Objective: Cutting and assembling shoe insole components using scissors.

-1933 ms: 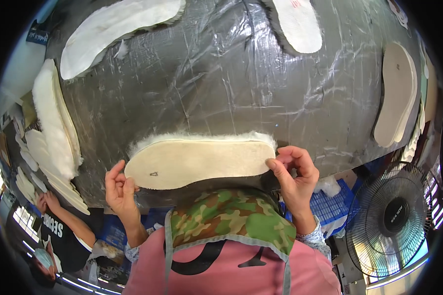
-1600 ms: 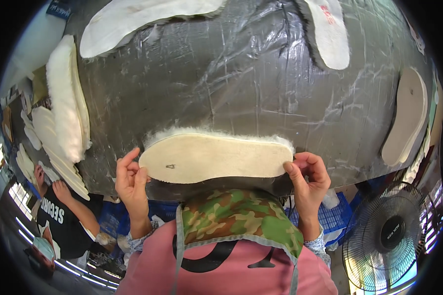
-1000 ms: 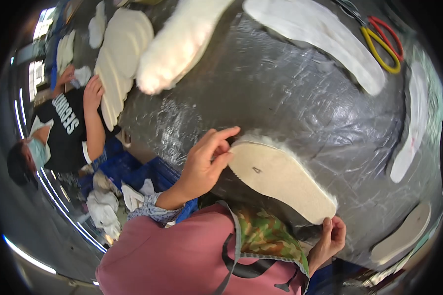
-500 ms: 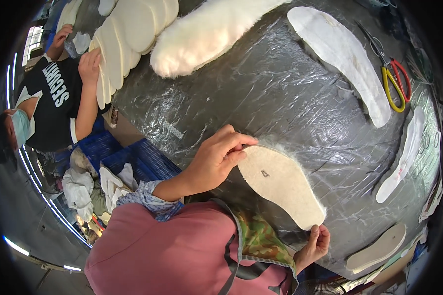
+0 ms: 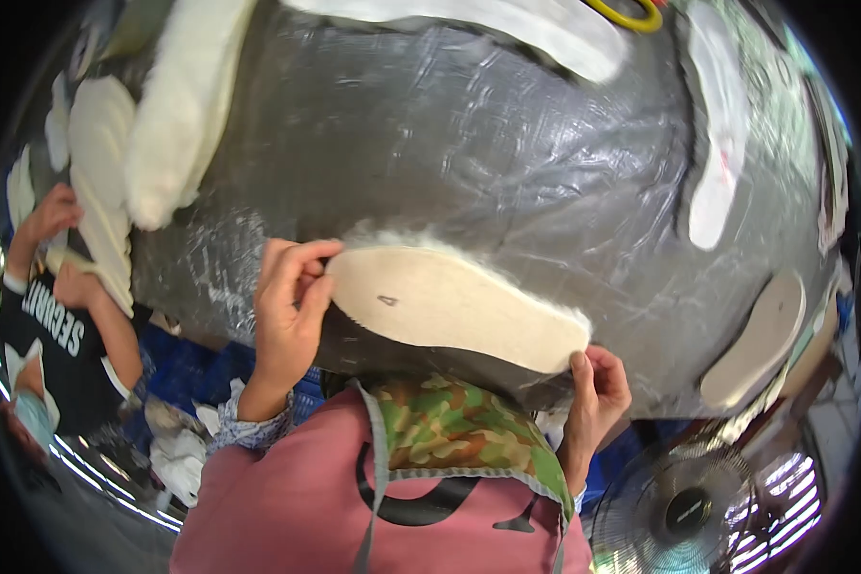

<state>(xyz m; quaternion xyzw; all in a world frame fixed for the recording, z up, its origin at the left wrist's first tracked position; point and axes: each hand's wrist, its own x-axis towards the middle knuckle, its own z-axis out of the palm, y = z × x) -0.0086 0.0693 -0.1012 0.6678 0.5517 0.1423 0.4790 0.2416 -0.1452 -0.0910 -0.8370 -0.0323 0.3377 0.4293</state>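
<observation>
A cream insole point(image 5: 454, 301) with a white fluffy fringe along its far edge is stretched between my two hands, flat side up, over the near part of the table. My left hand point(image 5: 292, 297) pinches its broad toe end between thumb and fingers. At the narrower heel end, my right hand point(image 5: 598, 383) grips the tip in the same pinching way. A small dark mark shows on the flat face near the left end. The fluffy underside is mostly hidden.
Plastic film covers the dark table point(image 5: 402, 124). Fluffy insoles point(image 5: 187, 115) lie far left, white strips point(image 5: 713, 143) and a beige insole point(image 5: 756, 340) at right, yellow-handled scissors point(image 5: 631, 11) at the far edge. A co-worker point(image 5: 57, 320) handles stacked insoles point(image 5: 105, 172). A fan point(image 5: 684, 512) stands lower right.
My view has turned, so the table's things sit elsewhere in the picture. The insole now lies more level from left to right, still held at both ends.
</observation>
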